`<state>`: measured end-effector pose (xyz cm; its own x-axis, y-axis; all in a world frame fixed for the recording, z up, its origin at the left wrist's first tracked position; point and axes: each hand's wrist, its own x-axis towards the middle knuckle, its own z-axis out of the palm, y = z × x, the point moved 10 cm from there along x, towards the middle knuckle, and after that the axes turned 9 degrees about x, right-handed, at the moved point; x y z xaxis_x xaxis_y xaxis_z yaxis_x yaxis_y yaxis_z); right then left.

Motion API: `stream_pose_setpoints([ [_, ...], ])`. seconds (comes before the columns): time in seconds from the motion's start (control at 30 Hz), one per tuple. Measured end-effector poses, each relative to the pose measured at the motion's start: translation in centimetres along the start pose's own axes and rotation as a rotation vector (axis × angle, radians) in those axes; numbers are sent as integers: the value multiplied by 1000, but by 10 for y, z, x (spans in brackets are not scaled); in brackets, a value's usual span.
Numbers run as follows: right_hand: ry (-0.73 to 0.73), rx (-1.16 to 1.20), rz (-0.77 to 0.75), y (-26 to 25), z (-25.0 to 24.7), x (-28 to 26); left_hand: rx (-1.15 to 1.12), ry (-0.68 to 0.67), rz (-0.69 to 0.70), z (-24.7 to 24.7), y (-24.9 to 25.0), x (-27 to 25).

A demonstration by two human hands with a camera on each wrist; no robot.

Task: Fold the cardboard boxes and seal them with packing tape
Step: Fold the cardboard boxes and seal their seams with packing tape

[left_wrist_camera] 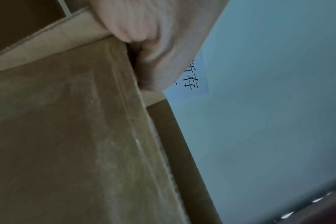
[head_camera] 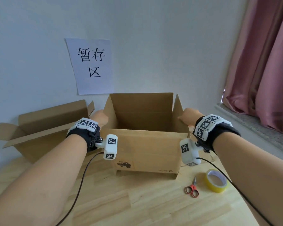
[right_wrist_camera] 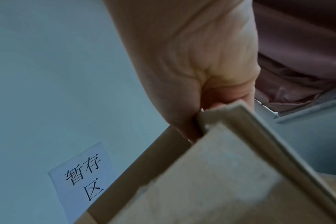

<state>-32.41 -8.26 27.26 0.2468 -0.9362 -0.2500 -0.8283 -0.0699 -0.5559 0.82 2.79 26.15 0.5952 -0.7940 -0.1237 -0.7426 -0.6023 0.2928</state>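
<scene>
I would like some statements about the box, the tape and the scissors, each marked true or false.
1. Both hands hold the open box. True: the left hand and the right hand grip the open box at opposite sides.
2. The top flaps are taped shut. False: the box stands open.
3. The tape roll lies on the table. True.
4. The scissors are inside the box. False: they lie on the table beside the tape roll.
5. A second box stands to the left. True.
</scene>
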Motion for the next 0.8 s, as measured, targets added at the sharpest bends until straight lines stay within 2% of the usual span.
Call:
stream_pose_setpoints([
  [0.2,-94,94,2,-7,23,-5,-144,133,-116,-13,-10,-1],
  [0.27,-115,47,-38,-12,27,-8,-52,220,-30,-21,-3,-4],
  [0.37,-111,114,-45,-13,26,-8,273,280,208,-22,30,-13],
  [0.43,-102,141,-36,-14,22,-9,355,204,392,-10,60,-27],
  [0.5,-101,106,-39,-15,20,-7,271,-14,555,12,87,-48],
  [0.57,-94,88,19,-12,18,-12,236,-225,638,32,105,-72],
  [0.6,-75,84,36,-12,16,-14,287,-296,659,42,108,-80],
  [0.7,-88,-191,-14,-19,16,-19,394,-399,652,59,108,-84],
  [0.77,-136,-117,26,-12,20,-12,384,-419,633,59,106,-77],
  [0.8,-148,-82,-6,-17,19,-10,394,-416,629,58,105,-74],
])
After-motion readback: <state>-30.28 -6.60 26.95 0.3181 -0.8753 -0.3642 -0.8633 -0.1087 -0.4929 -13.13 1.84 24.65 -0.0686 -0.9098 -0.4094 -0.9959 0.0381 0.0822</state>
